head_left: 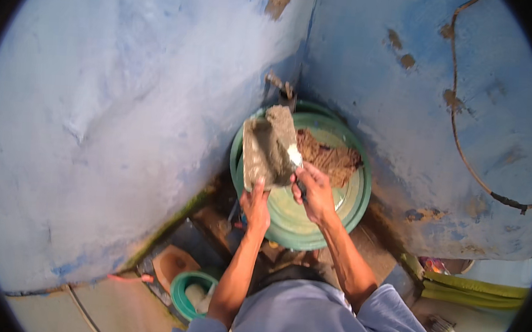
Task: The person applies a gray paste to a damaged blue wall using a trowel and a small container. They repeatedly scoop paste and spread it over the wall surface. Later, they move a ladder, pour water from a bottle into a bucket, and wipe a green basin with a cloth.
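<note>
Two hands work above the tub, near the corner of the blue walls. The left hand has its grip closed on the near edge of the board; the right hand's grip is wrapped round the dark handle of the trowel, whose mortar-coated blade lies over the board's right side.

Mortar could drop into the tub, since the board hangs right above it and the left hand appears to hold only one edge; a hard push of the blade might tip it. A loaded blade, if tilted, could shed its mortar onto the cloth.

The green tub is wide and round; the crumpled brown cloth lies within its rim, though whether on water or on a lid I cannot tell. At lower left, a smaller green bucket contains something pale grey, too unclear to name.
</note>
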